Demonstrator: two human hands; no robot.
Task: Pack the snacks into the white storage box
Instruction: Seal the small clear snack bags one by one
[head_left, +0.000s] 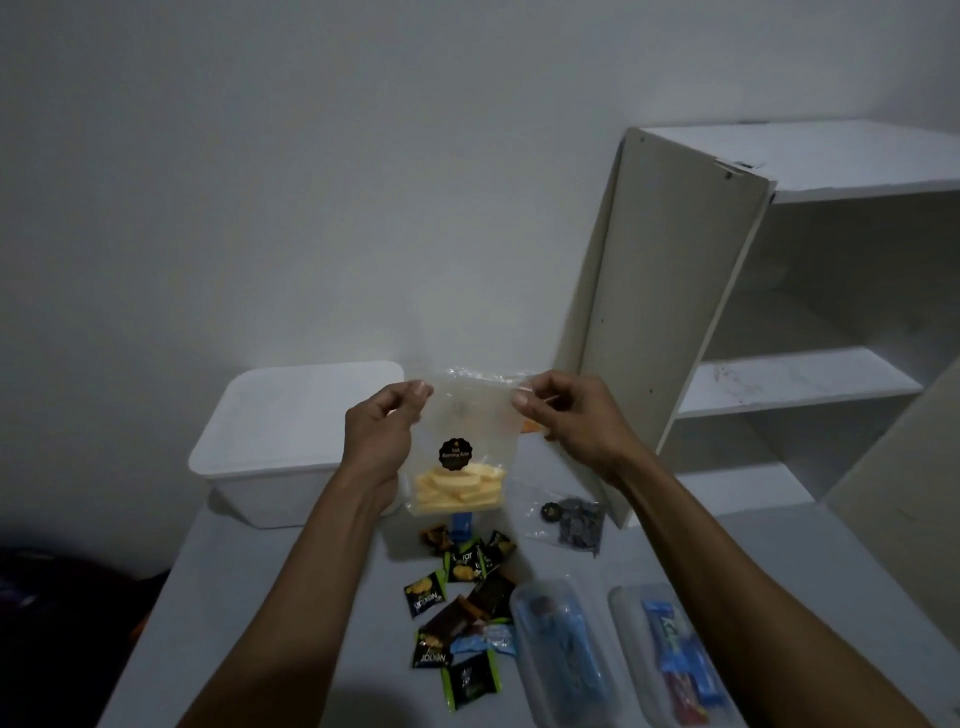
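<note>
A clear plastic bag of yellow snack sticks (460, 467) with a round black label hangs upright above the table. My left hand (382, 431) pinches its top left corner and my right hand (563, 415) pinches its top right corner. The white storage box (280, 441) sits behind and to the left with its lid on. Several small wrapped snacks (462, 608) lie scattered on the table below the bag. A clear bag of dark round pieces (574, 522) lies to the right.
Two clear oblong containers (563, 654) (670, 660) holding blue packets lie at the front right of the grey table (249, 597). An open white cabinet (810, 322) with shelves stands at the right; its door (654, 322) swings out over the table.
</note>
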